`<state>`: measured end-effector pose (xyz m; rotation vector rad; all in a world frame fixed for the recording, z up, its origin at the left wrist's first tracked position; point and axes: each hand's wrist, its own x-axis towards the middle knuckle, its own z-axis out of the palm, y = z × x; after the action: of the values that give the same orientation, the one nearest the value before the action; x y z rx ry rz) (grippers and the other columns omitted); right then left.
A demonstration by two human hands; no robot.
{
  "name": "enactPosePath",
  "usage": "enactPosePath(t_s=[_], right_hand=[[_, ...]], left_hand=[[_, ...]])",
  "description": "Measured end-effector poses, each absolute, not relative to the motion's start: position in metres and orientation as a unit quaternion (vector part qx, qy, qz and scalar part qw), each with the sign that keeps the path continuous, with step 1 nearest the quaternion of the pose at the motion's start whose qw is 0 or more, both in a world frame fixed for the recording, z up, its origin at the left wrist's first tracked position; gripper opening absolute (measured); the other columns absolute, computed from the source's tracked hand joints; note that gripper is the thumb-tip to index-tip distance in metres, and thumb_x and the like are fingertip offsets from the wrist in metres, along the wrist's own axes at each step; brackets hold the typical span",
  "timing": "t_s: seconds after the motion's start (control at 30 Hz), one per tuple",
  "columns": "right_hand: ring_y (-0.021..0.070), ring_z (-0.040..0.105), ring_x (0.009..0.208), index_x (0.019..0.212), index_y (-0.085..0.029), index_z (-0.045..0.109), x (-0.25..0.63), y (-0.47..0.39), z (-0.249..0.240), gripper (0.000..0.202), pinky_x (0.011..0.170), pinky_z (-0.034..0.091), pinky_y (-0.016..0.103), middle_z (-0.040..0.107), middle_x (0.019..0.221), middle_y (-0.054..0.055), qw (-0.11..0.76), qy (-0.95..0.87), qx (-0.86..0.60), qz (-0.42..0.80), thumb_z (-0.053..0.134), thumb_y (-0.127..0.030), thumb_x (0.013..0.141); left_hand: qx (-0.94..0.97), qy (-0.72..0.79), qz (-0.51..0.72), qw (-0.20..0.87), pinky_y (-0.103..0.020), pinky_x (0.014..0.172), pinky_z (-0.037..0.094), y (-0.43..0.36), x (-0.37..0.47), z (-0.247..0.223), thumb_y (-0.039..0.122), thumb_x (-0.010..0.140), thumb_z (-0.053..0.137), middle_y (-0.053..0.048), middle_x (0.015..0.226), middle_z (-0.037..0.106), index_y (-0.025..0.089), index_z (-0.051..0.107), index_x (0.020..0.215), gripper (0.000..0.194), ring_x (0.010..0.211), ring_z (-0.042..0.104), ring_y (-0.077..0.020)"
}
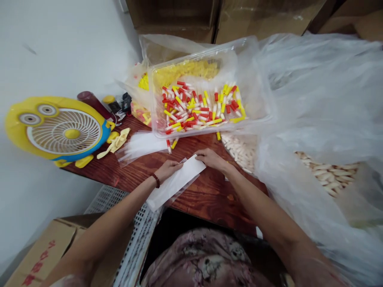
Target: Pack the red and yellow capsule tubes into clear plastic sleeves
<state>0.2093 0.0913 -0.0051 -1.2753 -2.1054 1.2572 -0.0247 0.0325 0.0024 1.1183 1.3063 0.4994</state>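
1 head-worn view faces forward and down at the near tabletop (pixel 209 199), edges perhaps slightly warped.

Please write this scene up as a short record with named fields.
Left hand: bare left hand, dark beaded bracelet at the wrist, gripping a long white strip
Right hand: bare right hand, pinching the strip's far end
Surface: reddish-brown wooden table
Beyond the hands: clear plastic tray holding small red, yellow and white pieces
Left side: yellow-and-blue cartoon-shaped plastic fan
Background: brown cardboard boxes
Unclear: what the pieces are
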Motion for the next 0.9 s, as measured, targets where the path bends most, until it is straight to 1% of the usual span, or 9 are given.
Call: enactPosePath(t_s=[0.1, 0.2, 0.3, 0.37, 0.47, 0.53, 0.63, 0.73, 0.9], right_hand=[[0.0149, 0.06, 0.074, 0.094, -0.014, 0.073, 0.213, 0.091, -0.006, 0.026, 0.065, 0.041, 0.023, 0.071, 0.084, 0.003, 0.164, -0.762, -0.467, 0.417, 0.05, -0.017, 0.082], [0.0184, 0.063, 0.093, 0.105, -0.016, 0.071, 0.217, 0.092, -0.003, 0.027, 0.078, 0.043, 0.024, 0.071, 0.103, 0.006, 0.123, -0.785, -0.502, 0.341, 0.052, -0.016, 0.085], [0.0234, 0.061, 0.107, 0.119, -0.017, 0.065, 0.216, 0.085, 0.012, 0.034, 0.085, 0.043, 0.029, 0.065, 0.119, 0.011, 0.066, -0.795, -0.556, 0.234, 0.056, -0.023, 0.087], [0.0245, 0.061, 0.106, 0.121, -0.018, 0.064, 0.214, 0.075, 0.031, 0.034, 0.083, 0.044, 0.03, 0.063, 0.121, 0.013, 0.041, -0.791, -0.58, 0.189, 0.057, -0.027, 0.088], [0.0197, 0.064, 0.097, 0.104, -0.022, 0.07, 0.214, 0.065, 0.069, 0.022, 0.078, 0.043, 0.026, 0.07, 0.107, 0.006, 0.066, -0.826, -0.52, 0.206, 0.053, -0.03, 0.092], [0.0173, 0.064, 0.091, 0.097, -0.024, 0.071, 0.218, 0.071, 0.099, 0.025, 0.075, 0.042, 0.025, 0.072, 0.098, 0.003, 0.12, -0.839, -0.492, 0.198, 0.049, -0.033, 0.095], [0.0191, 0.064, 0.086, 0.093, -0.02, 0.071, 0.226, 0.105, 0.138, 0.031, 0.07, 0.041, 0.026, 0.072, 0.093, 0.005, 0.172, -0.8, -0.569, 0.081, 0.044, -0.035, 0.096], [0.0214, 0.065, 0.09, 0.092, -0.021, 0.072, 0.227, 0.155, 0.153, 0.025, 0.071, 0.041, 0.027, 0.073, 0.098, 0.007, 0.105, -0.781, -0.614, 0.038, 0.048, -0.029, 0.091], [0.0261, 0.066, 0.098, 0.1, -0.017, 0.072, 0.21, 0.206, 0.136, 0.026, 0.077, 0.047, 0.03, 0.071, 0.107, 0.014, -0.035, -0.809, -0.587, -0.002, 0.051, -0.022, 0.087]], left_hand=[[0.571, 0.572, 0.215, 0.547, -0.023, 0.055, 0.034, 0.037, -0.019, -0.007, 0.057, 0.076, 0.062, 0.0, 0.062, 0.057, 0.011, 0.063, 0.069, 0.046, 0.059, 0.047, -0.012], [0.68, 0.57, 0.26, 0.381, -0.029, 0.073, 0.043, 0.034, -0.01, -0.009, 0.036, 0.089, 0.053, -0.005, 0.085, 0.064, 0.013, 0.066, 0.088, 0.027, 0.08, 0.056, -0.0175], [0.795, 0.518, 0.242, 0.204, -0.038, 0.093, 0.041, 0.029, 0.001, -0.005, 0.021, 0.092, 0.049, -0.01, 0.108, 0.062, 0.016, 0.063, 0.104, 0.019, 0.104, 0.051, -0.0221], [0.857, 0.461, 0.172, 0.152, -0.041, 0.094, 0.039, 0.028, 0.009, -0.005, 0.016, 0.092, 0.048, -0.01, 0.113, 0.06, 0.017, 0.062, 0.108, 0.021, 0.109, 0.047, -0.0242], [0.887, 0.432, 0.105, 0.123, -0.043, 0.092, 0.038, 0.034, 0.018, -0.011, 0.016, 0.09, 0.054, -0.009, 0.122, 0.056, 0.02, 0.056, 0.118, 0.028, 0.116, 0.043, -0.0263], [0.886, 0.44, 0.082, 0.117, -0.044, 0.092, 0.037, 0.043, 0.021, -0.015, 0.019, 0.087, 0.061, -0.009, 0.124, 0.055, 0.021, 0.054, 0.12, 0.034, 0.116, 0.042, -0.0276], [0.887, 0.443, 0.057, 0.119, -0.046, 0.091, 0.036, 0.056, 0.023, -0.011, 0.028, 0.083, 0.07, -0.008, 0.118, 0.056, 0.021, 0.054, 0.117, 0.038, 0.113, 0.042, -0.0289], [0.887, 0.439, 0.036, 0.141, -0.045, 0.09, 0.035, 0.064, 0.023, -0.002, 0.033, 0.08, 0.074, -0.007, 0.113, 0.057, 0.021, 0.057, 0.109, 0.036, 0.109, 0.043, -0.0284], [0.881, 0.443, 0.023, 0.167, -0.042, 0.088, 0.035, 0.063, 0.024, 0.001, 0.033, 0.08, 0.073, -0.007, 0.112, 0.055, 0.018, 0.057, 0.095, 0.026, 0.108, 0.044, -0.0271]])
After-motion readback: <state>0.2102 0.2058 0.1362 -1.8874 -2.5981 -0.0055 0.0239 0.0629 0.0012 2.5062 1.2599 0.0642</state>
